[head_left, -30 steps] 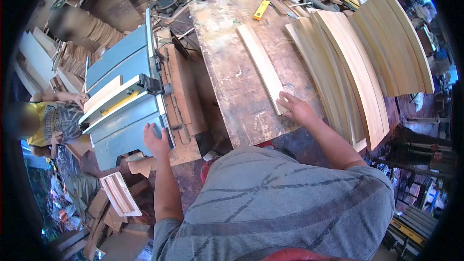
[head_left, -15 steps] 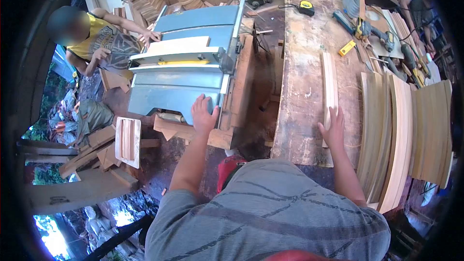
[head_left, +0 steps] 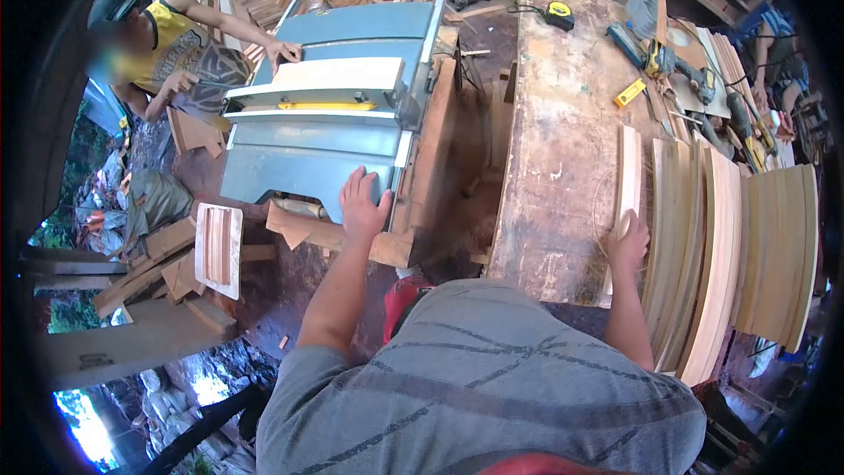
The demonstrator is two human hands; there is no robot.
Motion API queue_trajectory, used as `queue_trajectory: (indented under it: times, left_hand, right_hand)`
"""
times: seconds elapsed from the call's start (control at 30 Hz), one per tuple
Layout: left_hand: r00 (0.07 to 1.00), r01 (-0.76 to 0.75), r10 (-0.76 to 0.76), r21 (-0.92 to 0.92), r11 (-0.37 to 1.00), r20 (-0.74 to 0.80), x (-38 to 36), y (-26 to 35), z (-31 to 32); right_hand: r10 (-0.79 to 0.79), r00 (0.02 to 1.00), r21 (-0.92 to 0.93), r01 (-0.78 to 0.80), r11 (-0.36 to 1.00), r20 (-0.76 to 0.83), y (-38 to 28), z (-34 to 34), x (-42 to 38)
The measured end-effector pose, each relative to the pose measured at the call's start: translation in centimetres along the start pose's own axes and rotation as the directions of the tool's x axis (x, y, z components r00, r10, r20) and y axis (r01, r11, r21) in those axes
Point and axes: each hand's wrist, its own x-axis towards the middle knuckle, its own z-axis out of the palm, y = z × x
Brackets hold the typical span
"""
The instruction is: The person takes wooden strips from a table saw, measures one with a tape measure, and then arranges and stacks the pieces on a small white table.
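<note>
A: Where is the wooden strip?

B: On the right side of the counter, just beside the curved slats. The right hand lies over its nearer half.

A: Are those fingers clamped on it?

B: I can't tell; the hand hides the grip. The left hand is plainer: fingers slightly apart, flat against the table saw, left of the counter.

A: What could go wrong?

B: With a loose grip, I'd say the strip could skid into the slats and knock them out of line, since the gap is so narrow.

A: And left of the counter?

B: A co-worker's hand is at a pale board on that same saw. My worry is shared space: if either person shoves the board without warning, fingers might get pinched. I can't make out the blade.
</note>
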Motion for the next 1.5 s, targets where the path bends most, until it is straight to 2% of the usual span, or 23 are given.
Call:
queue_trajectory:
  times: [0.03, 0.07, 0.1, 0.13, 0.2, 0.27, 0.33, 0.4, 0.43, 0.47, 0.5, 0.57, 0.6, 0.67, 0.77, 1.0, 1.07, 1.1, 1.17, 1.3, 1.37, 1.4, 1.5]
  left_hand:
    - [1.000, -0.011, 0.011, 0.002, 1.000, -0.011, 0.0, 0.1, -0.1]
    - [0.999, -0.024, 0.024, 0.003, 1.000, -0.025, 0.2, 0.2, -0.1]
    - [1.000, -0.022, 0.022, 0.000, 1.000, -0.017, 0.2, 0.3, -0.1]
    - [1.000, -0.012, 0.012, -0.005, 1.000, -0.007, 0.2, 0.3, -0.1]
    - [1.000, -0.008, 0.008, -0.008, 1.000, 0.008, 0.3, 0.3, -0.2]
    - [1.000, -0.001, 0.001, -0.012, 1.000, 0.025, 0.5, 0.3, -0.3]
    - [0.999, -0.004, 0.005, -0.005, 1.000, 0.032, 0.4, 0.3, -0.3]
    - [0.999, -0.012, 0.012, 0.002, 1.000, 0.030, 0.6, 0.5, -0.4]
    - [1.000, -0.008, 0.008, 0.015, 1.000, 0.022, 0.6, 0.6, -0.4]
    - [1.000, -0.003, 0.002, 0.028, 1.000, 0.014, 0.6, 0.8, -0.5]
    - [1.000, -0.008, 0.008, 0.028, 1.000, 0.017, 0.6, 0.9, -0.6]
    - [0.999, 0.017, -0.018, 0.026, 1.000, 0.030, 0.6, 1.0, -0.6]
    - [0.999, 0.016, -0.017, 0.026, 1.000, 0.033, 0.6, 1.1, -0.6]
    - [0.999, 0.013, -0.014, 0.043, 0.999, 0.033, 0.7, 1.1, -0.7]
    - [0.998, 0.026, -0.028, 0.046, 0.999, 0.053, 0.7, 1.0, -0.6]
    - [0.999, 0.016, -0.018, 0.051, 0.999, 0.043, 0.7, 0.8, -0.6]
    - [0.999, 0.016, -0.017, 0.037, 0.999, 0.045, 0.8, 0.9, -0.6]
    - [0.999, 0.017, -0.018, 0.039, 0.999, 0.045, 0.8, 1.0, -0.7]
    - [0.998, 0.019, -0.022, 0.055, 0.998, 0.056, 0.8, 1.0, -0.6]
    - [0.997, 0.027, -0.029, 0.033, 0.999, 0.065, 0.7, 1.1, -0.7]
    - [0.997, 0.026, -0.029, 0.036, 0.999, 0.066, 0.8, 1.1, -0.7]
    - [0.997, 0.010, -0.012, 0.020, 1.000, 0.074, 0.8, 1.1, -0.9]
    - [0.997, 0.033, -0.034, 0.014, 0.999, 0.063, 0.9, 1.2, -0.6]
  right_hand:
    - [0.001, 1.000, -0.005, -0.001, 1.000, 0.007, -0.1, 0.4, -0.2]
    - [-0.225, 0.956, 0.008, 0.231, 0.973, -0.189, -0.3, 1.3, 0.1]
    - [-0.425, 0.825, -0.026, 0.448, 0.894, -0.373, -0.5, 1.9, 0.3]
    - [-0.432, 0.847, 0.210, 0.504, 0.838, -0.309, -2.4, 2.3, 0.2]
    - [-0.494, 0.859, 0.334, 0.509, 0.794, -0.135, -7.9, 2.0, -0.4]
    - [-0.539, 0.841, 0.517, 0.441, 0.733, 0.046, -13.6, 1.3, -0.4]
    - [-0.580, 0.805, 0.787, 0.275, 0.553, 0.127, -18.4, 2.5, 0.2]
    - [-0.622, 0.759, 0.906, 0.104, 0.409, 0.194, -22.3, 5.8, 1.1]
    - [-0.613, 0.748, 0.918, 0.015, 0.397, 0.253, -24.1, 6.8, 1.6]
    - [-0.618, 0.731, 0.946, -0.124, 0.298, 0.290, -25.9, 9.8, 2.4]
    - [-0.614, 0.734, 0.947, -0.127, 0.296, 0.290, -27.7, 10.0, 2.7]
    - [-0.524, 0.682, 0.849, -0.496, 0.180, 0.510, -31.0, 10.2, 3.1]
    - [-0.522, 0.682, 0.848, -0.499, 0.179, 0.512, -32.3, 10.9, 3.5]
    - [-0.530, 0.613, 0.747, -0.662, 0.060, 0.586, -34.6, 12.5, 4.2]
    - [-0.549, 0.565, 0.685, -0.728, 0.018, 0.615, -37.2, 13.0, 4.8]
    - [-0.524, 0.564, 0.641, -0.766, -0.045, 0.638, -40.9, 13.8, 3.6]
    - [-0.485, 0.575, 0.583, -0.798, -0.154, 0.658, -41.5, 14.3, 3.8]
    - [-0.487, 0.574, 0.582, -0.799, -0.154, 0.658, -41.7, 14.4, 3.9]
    - [-0.446, 0.625, 0.566, -0.777, -0.277, 0.640, -41.9, 14.4, 4.3]
    - [-0.392, 0.672, 0.578, -0.740, -0.343, 0.628, -41.2, 14.8, 5.4]
    - [-0.266, 0.773, 0.627, -0.627, -0.462, 0.577, -39.9, 14.7, 6.4]
    - [-0.195, 0.790, 0.647, -0.595, -0.477, 0.582, -38.7, 14.5, 7.4]
    - [-0.031, 0.880, 0.803, -0.447, -0.395, 0.474, -33.4, 11.8, 10.0]
